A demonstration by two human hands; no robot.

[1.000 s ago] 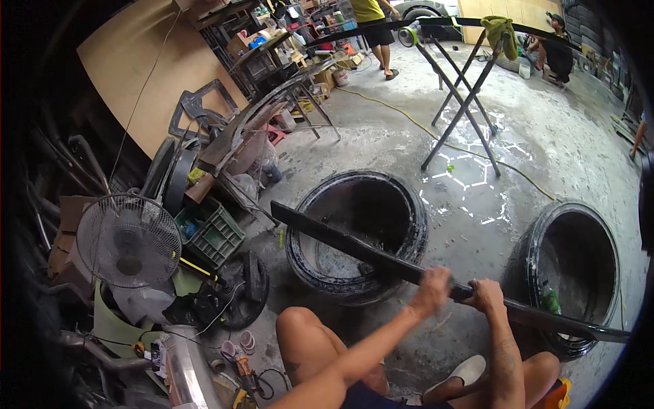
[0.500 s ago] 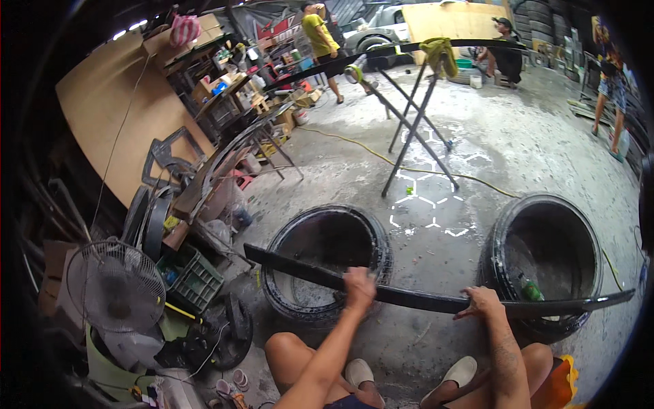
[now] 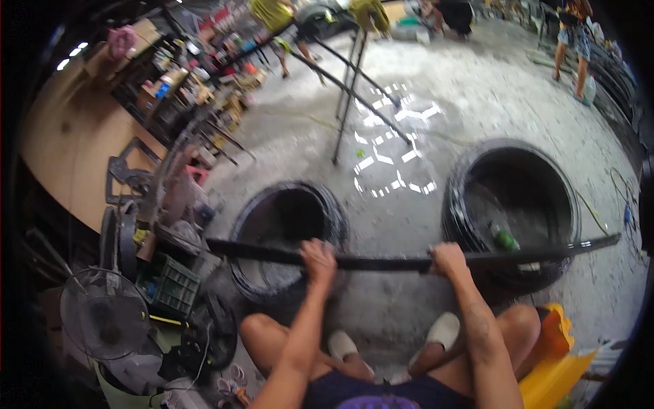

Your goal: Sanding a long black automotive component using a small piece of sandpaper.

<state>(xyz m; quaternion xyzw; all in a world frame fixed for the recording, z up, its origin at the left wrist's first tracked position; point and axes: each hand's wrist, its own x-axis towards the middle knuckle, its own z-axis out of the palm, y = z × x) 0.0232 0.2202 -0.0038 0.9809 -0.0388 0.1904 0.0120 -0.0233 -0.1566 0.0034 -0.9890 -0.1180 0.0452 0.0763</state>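
A long, narrow black strip point(image 3: 381, 264) with a glossy surface, resembling a car body trim piece, spans the view in front of my knees. My left hand point(image 3: 318, 260) is closed around it left of its middle. Right of the middle, my right hand point(image 3: 449, 260) grips it too, fingers wrapped over the edge. The strip passes above the near sides of two tyres, the left tyre point(image 3: 335, 221) and the right tyre point(image 3: 455, 208); whether it touches them I cannot tell. Inside the right tyre lies a green bottle point(image 3: 505, 239).
A folding trestle stand point(image 3: 371, 102) stands beyond the tyres, with people farther back. At left are a fan point(image 3: 105, 320), a green crate point(image 3: 176, 288) and a leaning wooden board point(image 3: 68, 143). A yellow object point(image 3: 562, 382) lies by my right knee.
The strip has come closer to level as its left end rose. My right hand has wrapped more fully round it. The view has tilted downward and shifted right.
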